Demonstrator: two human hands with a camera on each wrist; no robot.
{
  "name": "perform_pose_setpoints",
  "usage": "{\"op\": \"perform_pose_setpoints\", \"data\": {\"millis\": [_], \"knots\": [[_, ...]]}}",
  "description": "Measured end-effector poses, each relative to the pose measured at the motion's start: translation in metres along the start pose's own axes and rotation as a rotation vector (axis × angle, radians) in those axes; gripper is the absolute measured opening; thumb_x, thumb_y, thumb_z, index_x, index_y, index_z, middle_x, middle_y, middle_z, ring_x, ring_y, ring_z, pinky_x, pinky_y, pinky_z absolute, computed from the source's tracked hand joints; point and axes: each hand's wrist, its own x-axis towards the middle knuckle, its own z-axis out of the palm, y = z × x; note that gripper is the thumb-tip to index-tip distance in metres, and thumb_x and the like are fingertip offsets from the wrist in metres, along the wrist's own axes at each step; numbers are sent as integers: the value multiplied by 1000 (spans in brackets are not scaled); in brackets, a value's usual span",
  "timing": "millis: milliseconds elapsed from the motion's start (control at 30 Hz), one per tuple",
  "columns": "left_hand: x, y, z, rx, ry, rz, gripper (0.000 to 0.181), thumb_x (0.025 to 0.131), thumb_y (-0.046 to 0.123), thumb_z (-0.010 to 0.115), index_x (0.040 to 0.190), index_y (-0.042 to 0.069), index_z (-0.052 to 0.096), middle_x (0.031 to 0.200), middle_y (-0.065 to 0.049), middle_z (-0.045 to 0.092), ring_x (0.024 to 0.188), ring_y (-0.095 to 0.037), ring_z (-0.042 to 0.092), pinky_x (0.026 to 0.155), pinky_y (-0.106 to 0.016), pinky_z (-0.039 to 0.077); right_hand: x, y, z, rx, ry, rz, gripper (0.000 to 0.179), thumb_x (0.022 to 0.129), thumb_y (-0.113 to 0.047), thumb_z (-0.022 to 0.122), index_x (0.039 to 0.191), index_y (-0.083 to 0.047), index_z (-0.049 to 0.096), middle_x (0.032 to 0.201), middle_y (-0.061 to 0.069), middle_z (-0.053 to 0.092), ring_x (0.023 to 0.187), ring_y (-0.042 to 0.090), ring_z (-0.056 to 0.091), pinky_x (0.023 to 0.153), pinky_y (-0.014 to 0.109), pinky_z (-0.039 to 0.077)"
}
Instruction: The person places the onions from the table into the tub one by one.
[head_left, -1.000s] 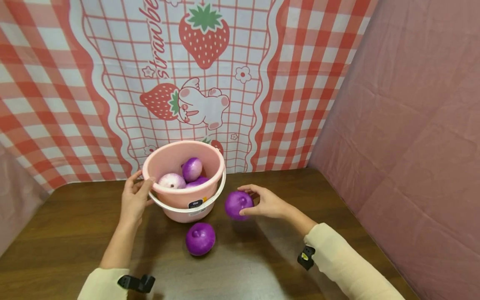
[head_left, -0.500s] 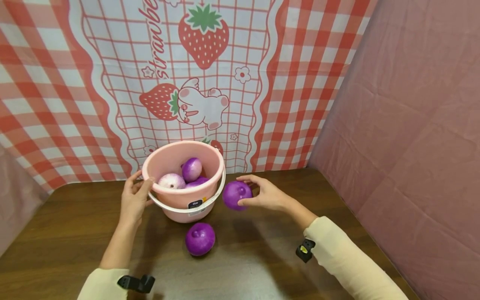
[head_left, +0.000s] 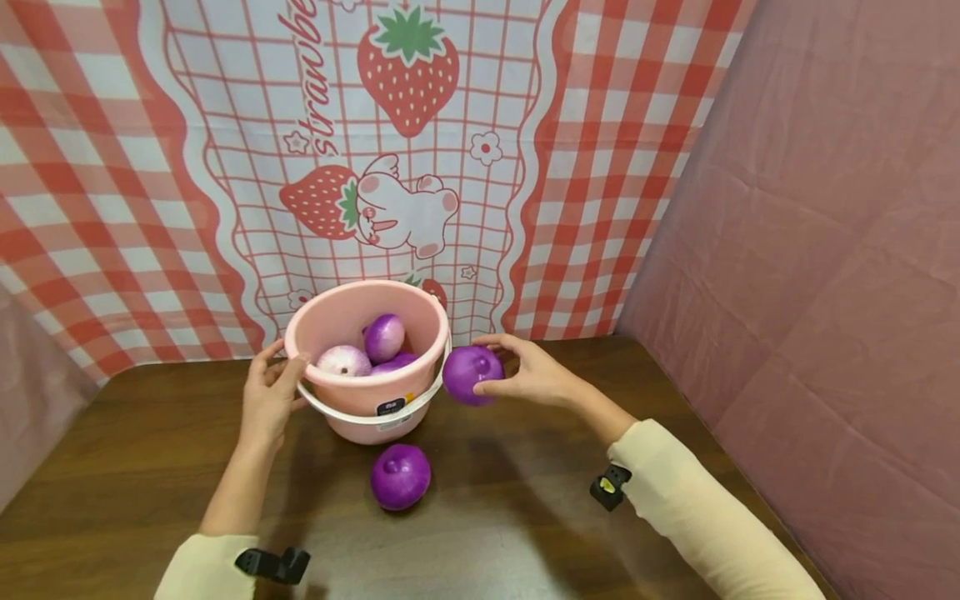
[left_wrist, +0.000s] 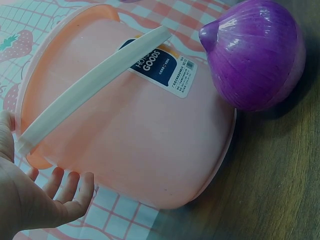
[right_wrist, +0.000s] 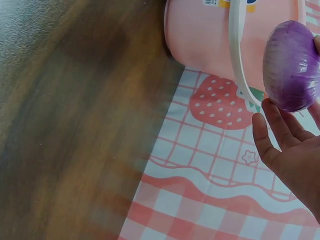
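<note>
My left hand (head_left: pixel 270 398) grips the left rim of a pink bucket (head_left: pixel 352 408), thumb on the near side and fingers behind. Several purple and whitish onions (head_left: pixel 385 337) lie inside the bucket. Its white handle (head_left: pixel 360 418) hangs down across the front. My right hand (head_left: pixel 531 373) pinches a purple onion (head_left: pixel 471 375) between thumb and fingers, held up just right of the bucket's rim. In the right wrist view the paler side of that onion (right_wrist: pixel 291 67) shows. Another purple onion (left_wrist: pixel 257 55) sits on the table in front of the bucket.
The brown wooden table (head_left: pixel 480 533) runs back to a red checked strawberry cloth (head_left: pixel 615 167). A pink fabric wall (head_left: pixel 825 250) stands along the right side. Black wrist mounts (head_left: pixel 273 565) sit on both sleeves.
My right hand has lifted the held onion up and slightly left, closer to the bucket's rim. My left hand, the bucket and the onion on the table have stayed put.
</note>
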Motion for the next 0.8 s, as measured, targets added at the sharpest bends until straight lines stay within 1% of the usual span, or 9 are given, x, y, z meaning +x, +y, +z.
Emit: {"op": "perform_pose_setpoints", "data": {"millis": [133,333,567,700,800], "knots": [[0,0,0,9,-1,3,60,91,26,59,143,12,33,92,11,51,76,4,53,56,-14,52,4,-2,-2,4,-4,-26,63,76,-27,78,131,-15,51,116,9,59,102,22,59,80,29,56],[0,-1,0,12,4,11,58,91,25,58,142,11,34,90,12,52,73,4,54,55,-14,52,11,-11,-7,5,11,-21,64,77,-29,77,133,-14,49,119,10,57,100,23,59,81,30,56],[0,0,0,16,-6,11,59,91,24,58,143,11,32,85,16,52,72,5,53,55,-14,53,19,-20,-10,-6,19,1,66,77,-32,76,134,-15,48,122,7,55,108,22,55,88,34,55],[0,-1,-1,18,-7,11,59,91,24,58,143,12,32,85,17,52,72,5,53,55,-14,53,23,-25,-12,-23,23,-18,63,77,-31,76,133,-18,49,120,7,57,108,21,55,85,34,55],[1,-1,-1,12,-10,10,58,92,23,57,143,12,32,84,17,52,72,5,54,55,-15,53,26,-28,-13,-26,29,-36,63,77,-29,76,133,-17,50,118,8,59,105,21,55,81,34,55]]}}
